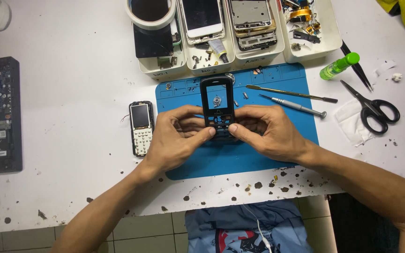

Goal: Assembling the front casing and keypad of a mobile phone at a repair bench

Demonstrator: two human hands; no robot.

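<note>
Two hands — left hand (176, 136), right hand (268, 131) — fingers gripping one black phone frame (217, 105), one blue mat (258, 154), one scissors (375, 111)

Both forearms are bare to the elbows with no sleeves, watch or rings, the hands (179, 136) ungloved with short nails, above a blue-grey printed garment (247, 229) crossed by a thin white cable (261, 232).

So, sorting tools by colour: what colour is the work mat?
Blue, seen clearly in the head view: the work mat.
</note>
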